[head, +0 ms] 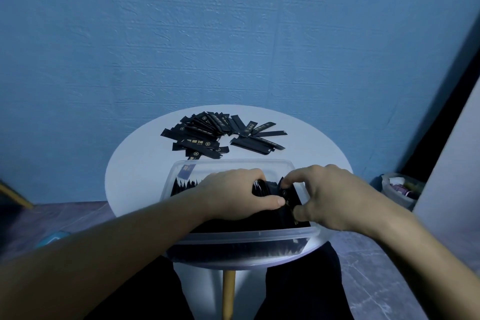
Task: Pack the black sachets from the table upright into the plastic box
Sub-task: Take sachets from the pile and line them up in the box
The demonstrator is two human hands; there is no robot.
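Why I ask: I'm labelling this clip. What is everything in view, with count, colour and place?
table: one, white, round, centre
table leg: one, wooden, under the table
box: one, clear plastic, near edge of the table
loose sachets: a pile too overlapped to count, black with gold print, flat on the table behind the box
packed sachets: many, black, upright inside the box
wall: blue, behind the table
floor: grey, marbled
bin: one, grey, on the floor at right; contents unclear
left hand: grips a bundle of packed sachets
right hand: pinches packed sachets beside it
trousers: dark, under the table
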